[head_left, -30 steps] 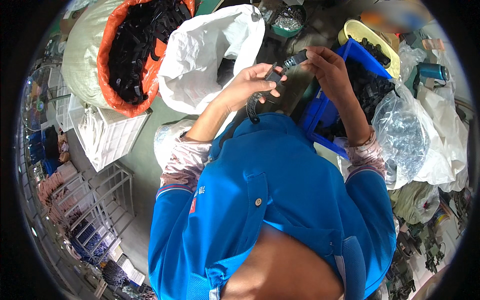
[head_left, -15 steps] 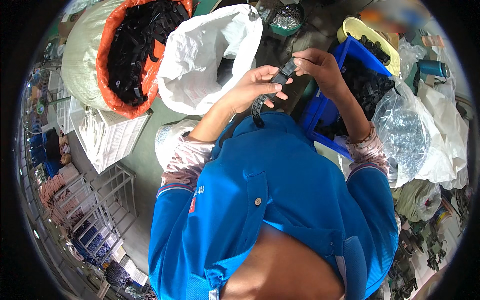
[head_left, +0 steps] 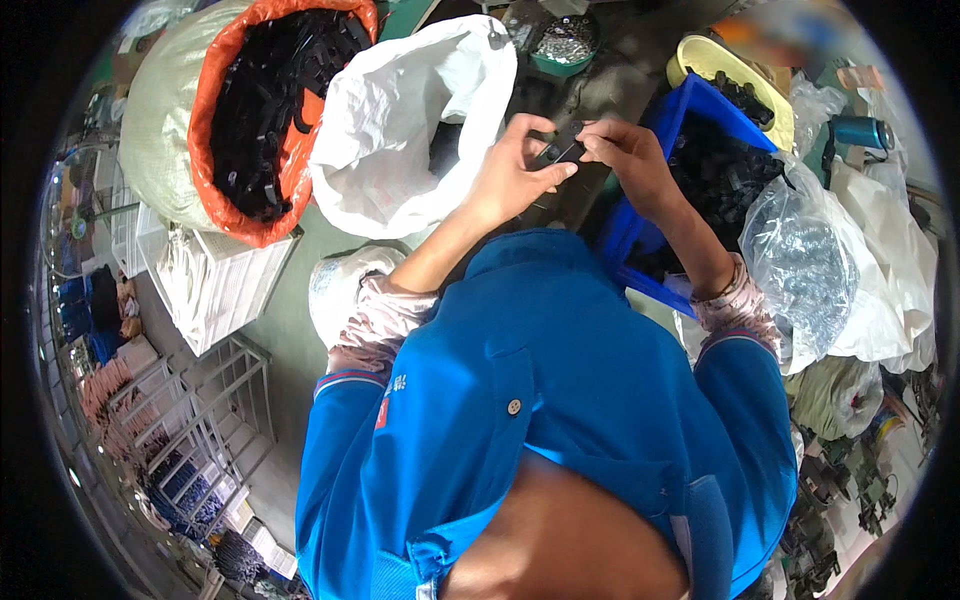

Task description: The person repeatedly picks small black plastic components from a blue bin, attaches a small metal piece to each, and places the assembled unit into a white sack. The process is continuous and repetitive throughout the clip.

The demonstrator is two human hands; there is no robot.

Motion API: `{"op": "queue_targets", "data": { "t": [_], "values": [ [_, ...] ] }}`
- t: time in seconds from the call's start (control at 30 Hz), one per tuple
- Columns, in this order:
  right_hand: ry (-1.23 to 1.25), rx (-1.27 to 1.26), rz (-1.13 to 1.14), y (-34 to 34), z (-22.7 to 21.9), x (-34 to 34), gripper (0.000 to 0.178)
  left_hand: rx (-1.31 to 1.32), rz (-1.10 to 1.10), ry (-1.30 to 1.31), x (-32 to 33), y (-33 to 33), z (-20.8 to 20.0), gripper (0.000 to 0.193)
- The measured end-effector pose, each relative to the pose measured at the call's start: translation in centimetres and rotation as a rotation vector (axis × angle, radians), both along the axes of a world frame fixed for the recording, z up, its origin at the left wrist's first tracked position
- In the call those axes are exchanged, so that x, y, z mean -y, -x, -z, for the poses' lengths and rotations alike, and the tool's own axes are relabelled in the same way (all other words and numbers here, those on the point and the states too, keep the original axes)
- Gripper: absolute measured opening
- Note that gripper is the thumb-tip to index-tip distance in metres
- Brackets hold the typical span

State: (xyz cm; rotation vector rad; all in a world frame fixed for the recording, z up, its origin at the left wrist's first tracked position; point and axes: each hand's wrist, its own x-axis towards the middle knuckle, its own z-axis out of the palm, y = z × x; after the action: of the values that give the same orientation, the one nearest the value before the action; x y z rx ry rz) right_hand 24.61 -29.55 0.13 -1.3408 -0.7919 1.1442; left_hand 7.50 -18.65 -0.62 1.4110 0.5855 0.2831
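Both hands meet in front of my chest, above the near edge of the bench. My left hand [head_left: 515, 175] is closed, thumb and fingers around a small black plastic piece [head_left: 569, 152]. Against the right end of that piece my right hand [head_left: 628, 158] pinches with thumb and forefinger. Its exact kind is hard to tell, as the fingers cover much of it. Just right of my right hand stands a blue crate [head_left: 622, 222] of black plastic parts [head_left: 722, 178]. An open white woven bag [head_left: 375, 130] sits left of my left hand.
Further left is an orange-lined sack [head_left: 207, 150] full of black parts. A green bowl [head_left: 563, 66] holds small metal pieces at the back. A yellow tub [head_left: 785, 108] stands behind the crate, with clear plastic bags [head_left: 800, 270] at right. A white crate [head_left: 235, 285] and metal rack [head_left: 225, 400] are lower left.
The black strap with pale markings that hung below my left hand is out of sight. My left fingers have curled in more, and my right hand has moved slightly down and left.
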Motion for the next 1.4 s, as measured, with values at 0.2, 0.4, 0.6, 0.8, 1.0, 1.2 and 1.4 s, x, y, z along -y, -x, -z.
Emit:
{"op": "queue_targets", "data": {
  "t": [0.2,0.4,0.6,0.8,1.0,1.2,1.4],
  "values": [
    [-0.043,0.041,-0.057,-2.1,-1.6,1.2,0.021,-0.038,-0.070,-0.080,0.4,-1.0,-0.6,0.025],
    [0.169,1.191,0.066,-23.3,-2.0,0.1,0.023,0.125,-0.088,-0.087,0.7,-1.6,0.2,0.023],
    [0.676,1.340,0.391,-37.3,4.9,2.7,0.032,0.079,-0.161,0.007,1.4,-0.7,-1.1,0.022],
    [0.723,1.263,0.203,-35.2,8.6,1.3,0.034,0.096,-0.214,0.048,2.2,-0.3,-2.0,0.022],
    [0.370,0.365,0.309,-29.2,0.9,1.2,0.021,0.309,-0.135,-0.012,-0.5,-0.3,-0.1,0.020],
    [0.108,0.060,0.110,-13.8,-6.8,0.0,0.019,0.301,-0.151,-0.044,-2.9,-1.4,-1.9,0.024],
    [-0.045,-0.184,0.116,-2.3,-6.9,-2.6,0.025,0.307,-0.150,-0.352,-5.4,0.4,-1.6,0.024]
  ]
}}
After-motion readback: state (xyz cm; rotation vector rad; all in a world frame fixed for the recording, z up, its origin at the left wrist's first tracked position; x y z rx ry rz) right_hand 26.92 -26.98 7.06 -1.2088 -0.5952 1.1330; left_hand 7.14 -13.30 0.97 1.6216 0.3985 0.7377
